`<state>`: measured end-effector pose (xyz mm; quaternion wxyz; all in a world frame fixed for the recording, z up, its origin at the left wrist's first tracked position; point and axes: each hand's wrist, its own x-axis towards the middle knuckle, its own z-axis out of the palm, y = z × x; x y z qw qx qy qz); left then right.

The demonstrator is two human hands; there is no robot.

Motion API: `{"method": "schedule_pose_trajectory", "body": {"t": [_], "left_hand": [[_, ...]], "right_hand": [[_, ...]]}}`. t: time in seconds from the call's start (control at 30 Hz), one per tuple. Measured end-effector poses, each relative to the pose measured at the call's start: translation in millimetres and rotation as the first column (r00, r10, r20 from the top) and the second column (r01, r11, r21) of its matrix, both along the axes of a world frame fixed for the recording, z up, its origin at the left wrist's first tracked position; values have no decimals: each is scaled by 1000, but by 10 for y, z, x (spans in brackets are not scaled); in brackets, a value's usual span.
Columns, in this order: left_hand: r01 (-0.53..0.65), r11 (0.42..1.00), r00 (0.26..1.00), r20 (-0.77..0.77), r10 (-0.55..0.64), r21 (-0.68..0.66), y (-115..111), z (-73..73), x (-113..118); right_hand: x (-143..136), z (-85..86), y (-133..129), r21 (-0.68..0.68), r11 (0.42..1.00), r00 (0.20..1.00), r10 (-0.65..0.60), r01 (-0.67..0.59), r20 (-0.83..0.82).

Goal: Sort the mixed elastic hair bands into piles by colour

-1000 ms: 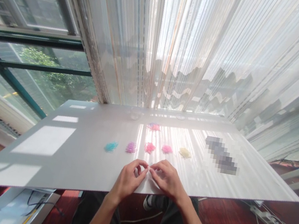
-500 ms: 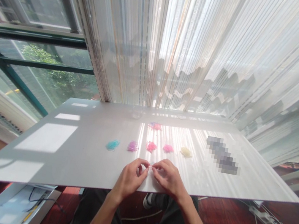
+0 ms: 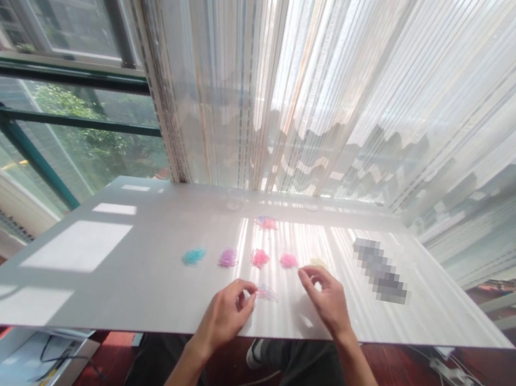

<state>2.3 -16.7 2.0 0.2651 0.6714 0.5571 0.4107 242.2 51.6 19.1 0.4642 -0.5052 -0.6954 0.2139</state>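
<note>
My left hand [image 3: 228,307] hovers low over the table's near side, thumb and forefinger pinched together. Whatever is in that pinch is too small to make out. Just right of its fingertips lies a loose bunch of thin pinkish and pale strands [image 3: 267,293]. Over to the right, my right hand [image 3: 327,297] is also pinched, with its fingertips between the pink pile [image 3: 288,261] and the pale yellow pile [image 3: 318,264], which it partly covers. Further left in the row are a red-pink pile [image 3: 259,258], a purple pile [image 3: 228,258] and a turquoise pile [image 3: 193,256] of similar thin pieces.
Behind the row sits a mixed-colour pile [image 3: 267,222] on the white table [image 3: 131,290]. A faint clear round object [image 3: 235,200] stands near the back edge. At right lies a pixelated dark item [image 3: 381,271]. Sheer curtains [image 3: 302,81] hang behind.
My right hand has parted from my left and moved right, to the pale yellow pile. My left hand has hardly moved. The strands between the hands now show more clearly.
</note>
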Motion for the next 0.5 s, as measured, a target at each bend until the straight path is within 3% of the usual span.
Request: {"method": "schedule_pose_trajectory", "body": {"t": [0.2,0.5], "left_hand": [[-8,1000,1000,-3,8,25,-9,-9,11],[-33,998,999,-25,35,43,-7,-27,13]], "right_hand": [[610,-11,376,-15,949,949,-313,314,32],[644,-231,387,-7,938,932,-343,347,119]]}}
